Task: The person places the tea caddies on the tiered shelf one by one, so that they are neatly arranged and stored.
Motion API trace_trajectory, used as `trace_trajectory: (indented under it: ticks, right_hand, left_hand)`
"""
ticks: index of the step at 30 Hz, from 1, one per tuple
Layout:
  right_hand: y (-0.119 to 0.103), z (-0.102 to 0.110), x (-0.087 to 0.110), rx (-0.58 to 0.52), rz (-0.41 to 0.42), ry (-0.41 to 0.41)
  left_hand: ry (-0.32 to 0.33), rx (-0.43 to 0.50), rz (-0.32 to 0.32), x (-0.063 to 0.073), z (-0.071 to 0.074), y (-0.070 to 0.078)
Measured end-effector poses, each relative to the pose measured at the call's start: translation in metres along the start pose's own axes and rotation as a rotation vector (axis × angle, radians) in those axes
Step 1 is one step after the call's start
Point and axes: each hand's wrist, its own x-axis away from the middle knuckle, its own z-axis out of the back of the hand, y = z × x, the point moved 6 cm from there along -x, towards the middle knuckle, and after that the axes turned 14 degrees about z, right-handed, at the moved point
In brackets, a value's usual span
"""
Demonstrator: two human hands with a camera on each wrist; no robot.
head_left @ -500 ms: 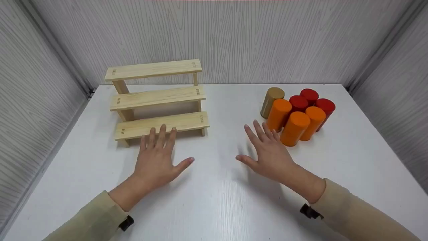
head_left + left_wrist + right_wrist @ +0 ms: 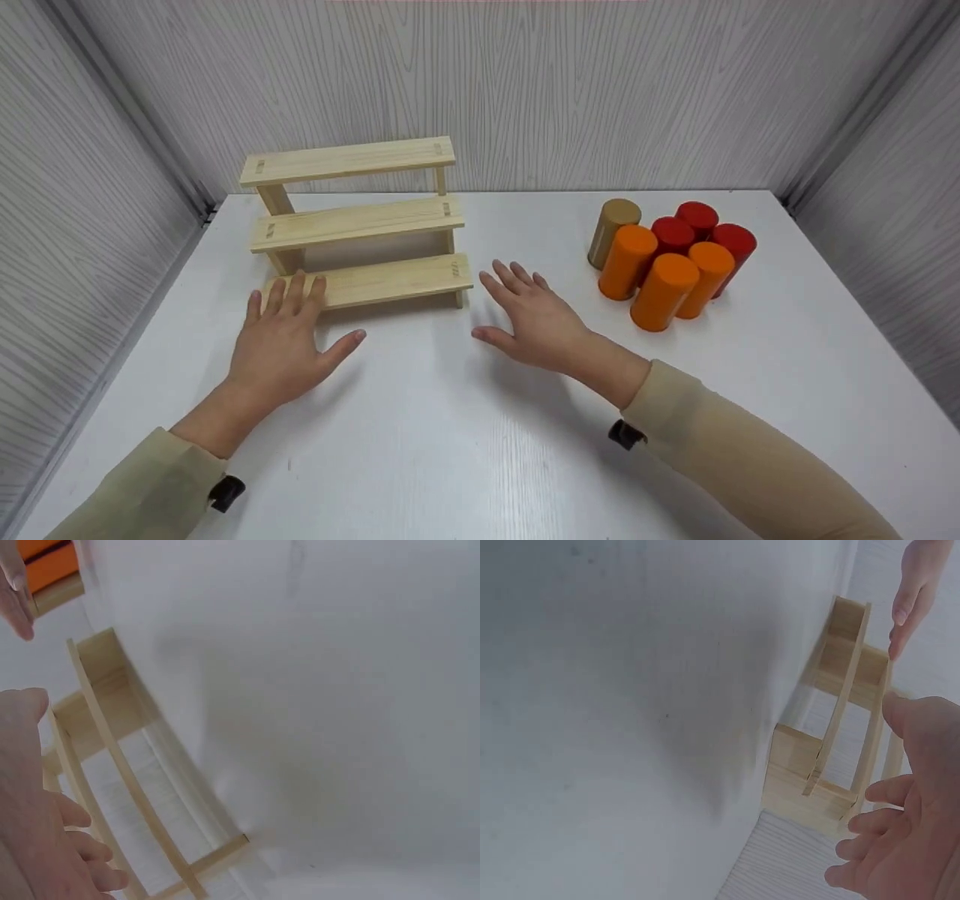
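1. Head view, now vs. 0.5 s ago: L hand (image 2: pixel 279 351) and R hand (image 2: pixel 538 324) have both shifted toward the person's left.
2. Pale three-tier wooden rack (image 2: pixel 360 223) stands left rear on the white table (image 2: pixel 420 450); L fingers overlap lowest tier's left end (contact unclear), R fingertips lie near its right end.
3. Grip: both hands wide, fingers spread, holding nothing.
4. Upright orange cylinders (image 2: pixel 664 292), red cylinders (image 2: pixel 733 241) and gold-brown cylinder (image 2: pixel 616 225) stand as before, R hand now farther off; rack, not cyls., is presumably the focus.
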Motion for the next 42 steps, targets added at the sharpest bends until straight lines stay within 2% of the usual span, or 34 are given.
trace_trajectory:
  ticks: [8, 15, 22, 29, 42]
  right_hand:
    - [-0.005, -0.011, -0.026, -0.015, 0.059, -0.017]
    - [-0.005, -0.020, -0.039, -0.033, 0.080, -0.035]
    - [-0.005, -0.025, -0.040, -0.032, 0.093, -0.066]
    - [-0.005, -0.024, -0.041, -0.040, 0.093, -0.046]
    - [-0.002, -0.019, -0.042, -0.022, 0.070, -0.048]
  left_hand:
    - [-0.019, 0.009, 0.029, -0.006, -0.006, -0.037]
    - [-0.065, -0.010, 0.043, -0.012, -0.014, -0.052]
    - [-0.099, -0.005, 0.033, -0.016, -0.012, -0.052]
    - [-0.130, -0.010, 0.025, -0.018, -0.009, -0.049]
    - [-0.144, -0.028, -0.007, -0.019, -0.008, -0.047]
